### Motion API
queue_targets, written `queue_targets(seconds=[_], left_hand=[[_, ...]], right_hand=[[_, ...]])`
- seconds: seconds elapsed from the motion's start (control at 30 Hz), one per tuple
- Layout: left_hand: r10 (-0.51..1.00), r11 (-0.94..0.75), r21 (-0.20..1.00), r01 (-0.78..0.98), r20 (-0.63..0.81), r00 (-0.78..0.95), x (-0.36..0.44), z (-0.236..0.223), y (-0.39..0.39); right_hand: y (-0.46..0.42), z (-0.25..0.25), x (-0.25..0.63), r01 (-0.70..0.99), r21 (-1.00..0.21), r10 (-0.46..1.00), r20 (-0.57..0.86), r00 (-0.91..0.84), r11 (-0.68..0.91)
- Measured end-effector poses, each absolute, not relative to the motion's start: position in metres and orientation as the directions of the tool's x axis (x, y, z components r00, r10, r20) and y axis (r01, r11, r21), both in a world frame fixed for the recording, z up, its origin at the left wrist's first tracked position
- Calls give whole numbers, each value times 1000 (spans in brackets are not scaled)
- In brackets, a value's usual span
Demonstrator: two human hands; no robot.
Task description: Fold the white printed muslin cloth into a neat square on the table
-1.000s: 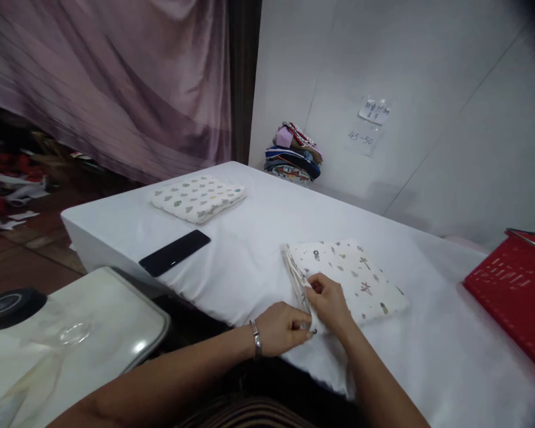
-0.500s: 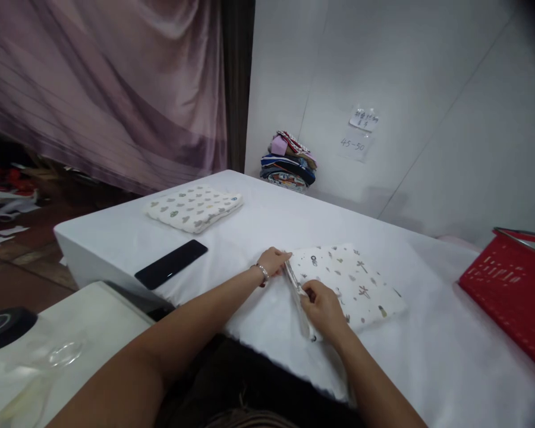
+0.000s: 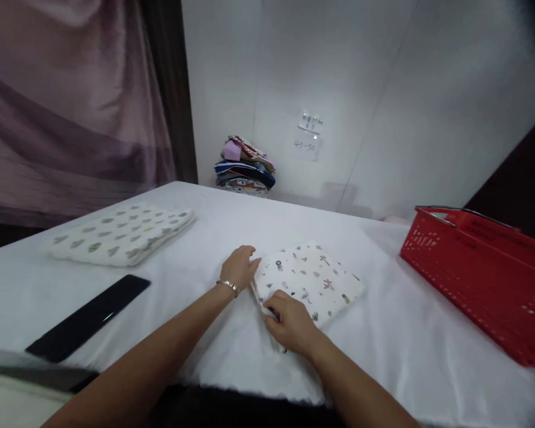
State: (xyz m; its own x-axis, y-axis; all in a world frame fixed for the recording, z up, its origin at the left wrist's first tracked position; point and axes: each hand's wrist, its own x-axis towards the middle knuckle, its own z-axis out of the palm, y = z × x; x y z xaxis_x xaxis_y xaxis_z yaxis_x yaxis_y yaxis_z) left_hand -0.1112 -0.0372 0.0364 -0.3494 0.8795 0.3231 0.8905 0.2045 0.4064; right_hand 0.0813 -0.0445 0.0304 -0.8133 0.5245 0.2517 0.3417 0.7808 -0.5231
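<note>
A folded white cloth with small printed figures (image 3: 314,279) lies on the white table (image 3: 232,226) in front of me. My left hand (image 3: 241,267), with a bracelet at the wrist, rests against the cloth's left far corner, fingers curled onto its edge. My right hand (image 3: 292,324) lies on the cloth's near corner, fingers closed on the folded edge.
A second folded cloth with a green print (image 3: 120,235) lies at the left. A black phone (image 3: 89,315) sits near the table's front left. A red plastic basket (image 3: 481,273) stands at the right. A stack of folded clothes (image 3: 245,166) is at the wall.
My view has swung to the right, so the basket shows more. My left hand went from the cloth's near corner to its far left corner. My right hand stayed on the near edge.
</note>
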Motion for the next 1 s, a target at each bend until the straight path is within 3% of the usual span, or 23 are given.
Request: queue_targets(seconds=[0.07, 0.17, 0.27, 0.4, 0.57, 0.83, 1.0], left_hand=[[905, -58, 313, 948, 417, -82, -100, 36, -36], [935, -226, 223, 948, 323, 146, -93, 26, -30], [973, -168, 186, 968, 191, 132, -97, 13, -21], [973, -162, 137, 977, 189, 135, -104, 1, -15], [972, -163, 126, 979, 192, 138, -103, 0, -17], [978, -155, 174, 972, 167, 126, -101, 5, -21], [981, -149, 194, 970, 148, 121, -100, 7, -22]], right_hand=[[-45, 28, 80, 342, -507, 521, 266, -811, 791], [-49, 29, 82, 346, -481, 516, 282, -809, 805], [-50, 35, 89, 301, -490, 476, 284, -833, 818], [-28, 49, 102, 200, -543, 408, 295, -864, 816], [47, 54, 103, 411, -434, 570, 346, -745, 801], [139, 24, 80, 716, -249, 742, 18, -670, 653], [150, 8, 79, 740, -206, 752, -29, -659, 640]])
